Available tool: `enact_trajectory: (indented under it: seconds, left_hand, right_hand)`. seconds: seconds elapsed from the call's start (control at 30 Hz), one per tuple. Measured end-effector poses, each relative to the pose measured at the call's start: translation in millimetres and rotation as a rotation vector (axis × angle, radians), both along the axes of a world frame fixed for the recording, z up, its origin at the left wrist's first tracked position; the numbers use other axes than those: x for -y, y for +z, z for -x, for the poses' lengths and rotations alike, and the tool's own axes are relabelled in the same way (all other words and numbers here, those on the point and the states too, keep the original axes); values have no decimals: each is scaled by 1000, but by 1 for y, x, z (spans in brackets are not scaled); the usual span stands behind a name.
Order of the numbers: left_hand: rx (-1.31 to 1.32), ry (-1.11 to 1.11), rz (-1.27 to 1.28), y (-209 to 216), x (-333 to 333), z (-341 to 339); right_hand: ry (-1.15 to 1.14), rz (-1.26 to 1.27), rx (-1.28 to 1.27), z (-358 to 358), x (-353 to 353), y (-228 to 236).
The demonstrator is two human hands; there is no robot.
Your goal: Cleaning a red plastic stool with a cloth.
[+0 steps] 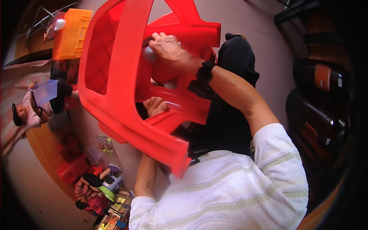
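Note:
A red plastic chair (119, 90) stands tilted in front of me, its frame and openings filling the middle of the head view. My left hand (155, 105) is closed around an inner edge of it, with part of the wrist hidden behind the plastic. Inside the frame, my right hand (165, 45) is closed on a small rounded pale grey thing (150, 54) held against the red surface. The fingers cover much of that thing, so its kind does not show. A dark band circles my right wrist.
On the left a person (34, 111) holds a clear plastic box (45, 91), near an orange crate (71, 34). Another person (89, 188) sits lower left by a green basin (107, 194). Large dark glossy containers (318, 115) line the right side.

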State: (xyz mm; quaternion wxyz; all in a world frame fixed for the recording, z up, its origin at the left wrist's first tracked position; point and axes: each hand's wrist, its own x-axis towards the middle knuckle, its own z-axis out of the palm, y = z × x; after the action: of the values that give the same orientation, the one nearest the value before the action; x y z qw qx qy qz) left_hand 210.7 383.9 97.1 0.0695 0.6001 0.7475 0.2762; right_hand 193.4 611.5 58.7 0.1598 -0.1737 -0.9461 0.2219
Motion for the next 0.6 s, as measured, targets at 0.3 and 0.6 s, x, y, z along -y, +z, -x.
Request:
enact_trajectory:
  seconds: [0.3, 0.6]
  left_hand:
    - [-63, -7, 39, 6, 0, -1]
    - [70, 19, 5, 12, -5, -12]
  right_hand:
    - [-139, -53, 250, -81, -48, 3]
    - [20, -53, 214, -127, 9, 3]
